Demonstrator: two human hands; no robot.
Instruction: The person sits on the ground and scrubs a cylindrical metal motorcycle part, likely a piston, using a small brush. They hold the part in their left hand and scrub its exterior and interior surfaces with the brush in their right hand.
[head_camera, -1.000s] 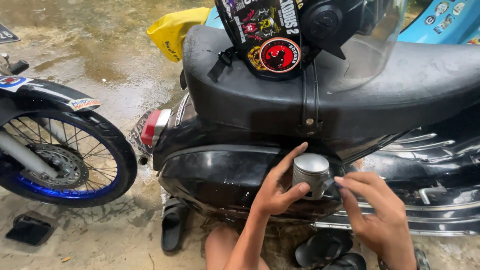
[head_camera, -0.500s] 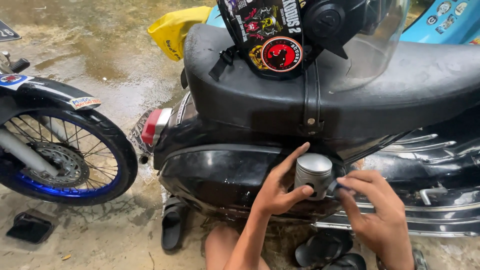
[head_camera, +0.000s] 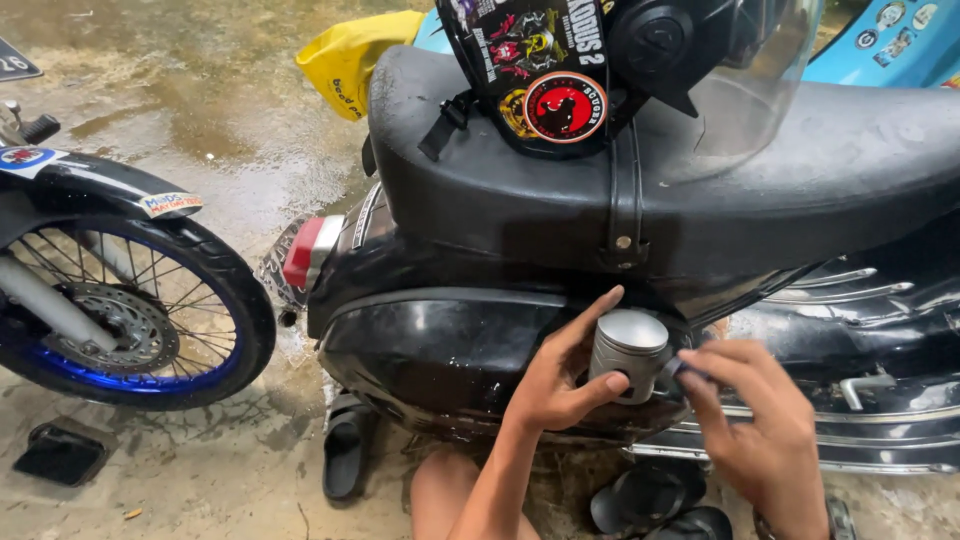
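My left hand (head_camera: 558, 378) grips a silver metal piston (head_camera: 628, 352), thumb under it and fingers up its left side, in front of a black motorcycle's side panel (head_camera: 440, 350). To the piston's right, my right hand (head_camera: 757, 425) pinches a small dark part (head_camera: 673, 370) against the piston's side. What that small part is cannot be made out. The piston stands upright, flat top upward.
The black motorcycle seat (head_camera: 700, 200) carries a sticker-covered black helmet (head_camera: 600, 60). Another bike's front wheel with a blue rim (head_camera: 120, 320) stands at the left. Black sandals (head_camera: 345, 450) lie on the wet concrete. A yellow bag (head_camera: 345, 60) sits behind the seat. My knee (head_camera: 445, 495) is below.
Both hands and the piston stay almost where they were. My right hand's fingers shift slightly toward the piston's side.
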